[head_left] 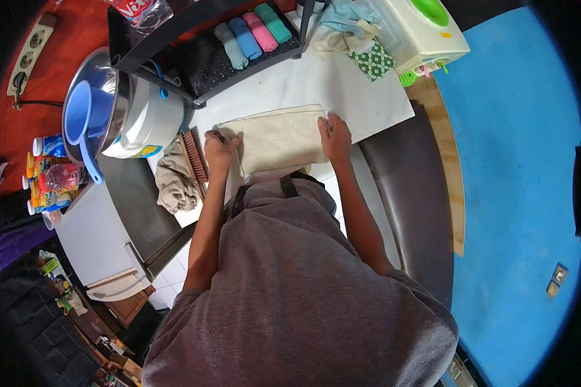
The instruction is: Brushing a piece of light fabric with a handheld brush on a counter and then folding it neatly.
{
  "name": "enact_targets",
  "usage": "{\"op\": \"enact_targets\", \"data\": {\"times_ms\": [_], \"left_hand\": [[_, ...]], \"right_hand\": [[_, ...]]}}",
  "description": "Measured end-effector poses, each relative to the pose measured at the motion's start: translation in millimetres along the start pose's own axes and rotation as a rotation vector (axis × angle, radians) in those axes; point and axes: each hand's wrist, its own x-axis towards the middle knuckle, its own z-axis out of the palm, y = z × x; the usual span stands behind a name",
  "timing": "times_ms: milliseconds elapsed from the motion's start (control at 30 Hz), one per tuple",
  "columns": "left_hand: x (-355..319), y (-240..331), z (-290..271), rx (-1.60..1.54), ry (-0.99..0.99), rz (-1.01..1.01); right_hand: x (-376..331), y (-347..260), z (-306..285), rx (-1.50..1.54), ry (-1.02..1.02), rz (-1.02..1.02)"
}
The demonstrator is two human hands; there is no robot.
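A cream folded cloth lies spread on the white tabletop in front of me, its layers slightly offset along the far edge. My left hand grips its left edge between closed fingers. At the far right corner, my right hand pinches the fabric in the same way. Just left of my left hand lies a scrubbing brush with reddish-brown bristles. Beside that brush is a crumpled beige cloth.
A black rack at the back bears rolled cloths in several colours. To the left, a blue dipper rests in a metal bowl by a white container. A green patterned cloth lies by a white-and-green appliance.
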Motion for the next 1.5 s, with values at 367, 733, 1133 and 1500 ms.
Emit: {"op": "enact_targets", "data": {"times_ms": [367, 733, 1133, 1500], "left_hand": [[-7.4, -15.3, -9.5, -0.203, -0.060, 0.058], [4.5, -32.1, -10.1, -0.224, -0.009, -0.145], [8.4, -14.9, -26.9, -1.096, -0.262, -0.373], [6.9, 17.3, -61.6, -1.183, -0.183, -0.345]], "right_hand": [[39.4, 3.0, 10.0, 0.136, -0.246, -0.045], [31.3, -0.8, 3.2, 0.643, -0.388, 0.340], [22.5, -24.5, -17.2, 1.107, -0.322, 0.415], [22.4, -48.7, -49.3, 1.039, -0.212, 0.316]]}}
